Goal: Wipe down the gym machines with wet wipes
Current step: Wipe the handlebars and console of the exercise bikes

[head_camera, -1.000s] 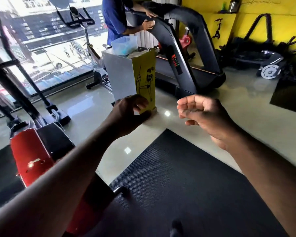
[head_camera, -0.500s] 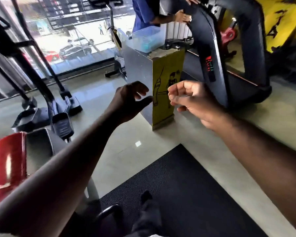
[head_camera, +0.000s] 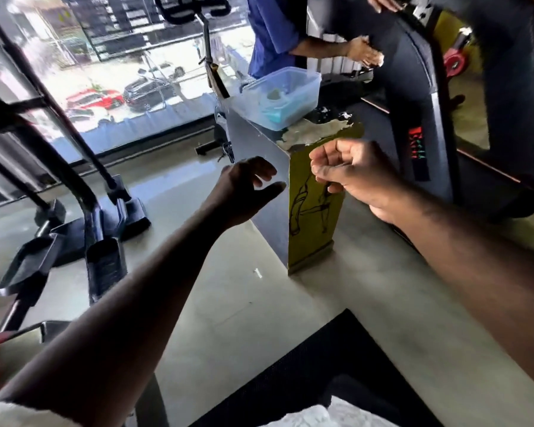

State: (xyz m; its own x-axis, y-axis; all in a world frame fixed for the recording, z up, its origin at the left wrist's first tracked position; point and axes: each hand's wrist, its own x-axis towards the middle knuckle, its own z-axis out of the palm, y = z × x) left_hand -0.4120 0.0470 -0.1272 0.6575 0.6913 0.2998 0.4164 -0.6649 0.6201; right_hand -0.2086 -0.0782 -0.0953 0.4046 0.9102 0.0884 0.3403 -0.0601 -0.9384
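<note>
On top of the grey-and-yellow box stand [head_camera: 315, 217] sat the clear plastic tub [head_camera: 282, 97], with what looked like a bluish pack of wet wipes [head_camera: 278, 114] inside, still untouched. The big change in that last second: the person had walked right up to it, so the stand went from across the floor to just in front of both hands. The left hand [head_camera: 244, 188] was up by the stand's grey side, fingers loosely spread and holding nothing. The right hand [head_camera: 349, 171] was in front of the yellow face, just below the top edge, fingers curled in on nothing I could see. So no wipe grabbed yet, I'd guess that was next. Behind, someone in a blue shirt [head_camera: 272, 35] had a hand on the treadmill [head_camera: 413, 103].
</note>
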